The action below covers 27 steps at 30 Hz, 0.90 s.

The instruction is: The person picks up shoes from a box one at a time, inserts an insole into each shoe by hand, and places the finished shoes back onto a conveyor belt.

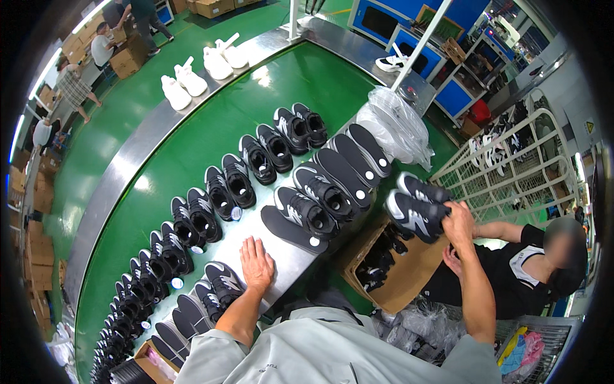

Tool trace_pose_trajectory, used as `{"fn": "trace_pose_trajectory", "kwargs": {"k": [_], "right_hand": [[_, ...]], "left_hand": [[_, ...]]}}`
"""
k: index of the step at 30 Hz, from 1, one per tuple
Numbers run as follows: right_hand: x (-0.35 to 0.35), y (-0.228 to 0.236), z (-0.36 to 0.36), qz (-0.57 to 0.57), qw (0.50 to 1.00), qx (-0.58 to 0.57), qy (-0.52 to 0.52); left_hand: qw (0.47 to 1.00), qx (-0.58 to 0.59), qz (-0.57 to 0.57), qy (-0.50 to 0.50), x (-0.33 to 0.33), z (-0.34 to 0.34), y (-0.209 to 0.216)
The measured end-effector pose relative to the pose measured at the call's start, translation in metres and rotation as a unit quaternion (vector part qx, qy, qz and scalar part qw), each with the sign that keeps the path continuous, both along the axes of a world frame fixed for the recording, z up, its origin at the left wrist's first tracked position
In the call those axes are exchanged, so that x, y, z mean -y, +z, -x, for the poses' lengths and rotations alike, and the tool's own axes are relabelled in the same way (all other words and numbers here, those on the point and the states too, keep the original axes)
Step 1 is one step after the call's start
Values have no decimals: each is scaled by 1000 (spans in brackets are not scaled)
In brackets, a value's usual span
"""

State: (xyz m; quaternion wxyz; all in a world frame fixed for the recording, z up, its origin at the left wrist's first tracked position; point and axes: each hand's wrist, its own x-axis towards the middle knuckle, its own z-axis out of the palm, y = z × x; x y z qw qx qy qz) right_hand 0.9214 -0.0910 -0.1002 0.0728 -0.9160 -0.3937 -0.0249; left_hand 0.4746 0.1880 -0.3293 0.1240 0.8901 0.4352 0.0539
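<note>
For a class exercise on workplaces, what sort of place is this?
Probably a shoe factory's finishing or packing line: a long row of black shoes, flat insoles lying on a metal bench, and a shoe pair in the right hand near an open carton.

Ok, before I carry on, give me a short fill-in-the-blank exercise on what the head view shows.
1. The number of black shoes in the right hand is ____.
2. The left hand lies palm ____ on the metal ledge.
3. The open box near the right hand is made of ____.
4. The upper-left shoes on the steel rim are coloured ____.

Missing words: two; down; cardboard; white.
</note>
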Motion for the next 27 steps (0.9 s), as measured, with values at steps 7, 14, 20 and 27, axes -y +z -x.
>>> {"fn": "trace_pose_trajectory", "kwargs": {"k": [7, 14, 20, 27], "right_hand": [[-187, -4, -8, -84, 993, -51, -69], [-355, -26, -64, -43, 988, -33, -143], [-444, -79, -99, 25, 989, 4, -143], [-475, -126, -114, 80, 986, -6, -143]], "left_hand": [[1000, 19, 3, -3, -4, 1, 0], [1000, 15, 26, 0, -4, -6, 4], [999, 15, 46, 20, -4, -4, 7], [999, -9, 41, 10, -4, -6, 7]]}}
